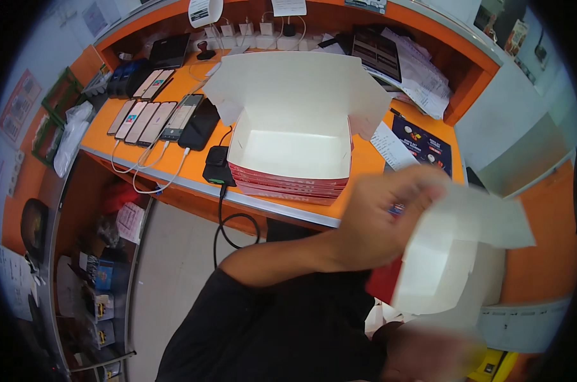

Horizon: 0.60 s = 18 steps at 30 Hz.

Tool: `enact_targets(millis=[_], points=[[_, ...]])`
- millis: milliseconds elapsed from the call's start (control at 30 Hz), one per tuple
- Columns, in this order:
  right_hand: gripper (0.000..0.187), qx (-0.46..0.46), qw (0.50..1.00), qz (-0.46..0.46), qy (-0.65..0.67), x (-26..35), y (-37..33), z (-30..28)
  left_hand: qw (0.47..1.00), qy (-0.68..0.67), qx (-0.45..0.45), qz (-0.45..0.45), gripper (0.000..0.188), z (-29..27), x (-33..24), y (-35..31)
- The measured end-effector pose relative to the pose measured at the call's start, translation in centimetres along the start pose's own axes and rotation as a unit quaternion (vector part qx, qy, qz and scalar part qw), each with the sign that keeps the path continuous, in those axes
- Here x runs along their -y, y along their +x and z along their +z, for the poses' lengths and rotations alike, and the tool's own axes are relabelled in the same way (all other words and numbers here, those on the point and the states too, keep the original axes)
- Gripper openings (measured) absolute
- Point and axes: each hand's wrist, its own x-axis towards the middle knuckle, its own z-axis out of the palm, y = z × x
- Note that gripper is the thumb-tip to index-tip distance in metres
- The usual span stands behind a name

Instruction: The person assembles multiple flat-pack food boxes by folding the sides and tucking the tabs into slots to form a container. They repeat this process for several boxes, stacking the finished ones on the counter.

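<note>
My left hand [379,219] reaches across to the right, its fingers closed on the upper edge of a paper food box [432,270]. That box is white inside and red outside, tilted, with its lid flap raised; motion blurs it a little. Below it, at the lower right, my right hand [436,355] is smeared by motion and its fingers cannot be made out. On the orange counter [193,172] stands a stack of nested red and white paper boxes [288,184], the top one with its white lid [288,83] upright.
Several phones [151,121] with charging cables lie left of the stack. A small black device [218,167] sits beside it, its cable hanging down. Papers [422,76] and a dark leaflet [422,143] lie to the right. An open shelf [97,274] stands lower left.
</note>
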Motion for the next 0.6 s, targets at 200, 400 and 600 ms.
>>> enact_targets(millis=[200, 400, 600], points=[[0.079, 0.008, 0.962, 0.272, -0.004, -3.5, 1.3, 5.3, 0.972, -0.114, -0.191, 0.072, 0.023, -5.7, -3.4, 2.6], [0.059, -0.102, 0.947, 0.302, 0.040, -7.2, 0.3, 14.4, 0.970, -0.134, -0.188, 0.075, 0.030, -10.8, -4.1, 5.6], [0.134, 0.104, 0.787, 0.448, 0.411, -10.2, 1.7, 14.8, 0.943, 0.074, -0.254, 0.201, 0.028, -15.4, -2.2, 7.3]])
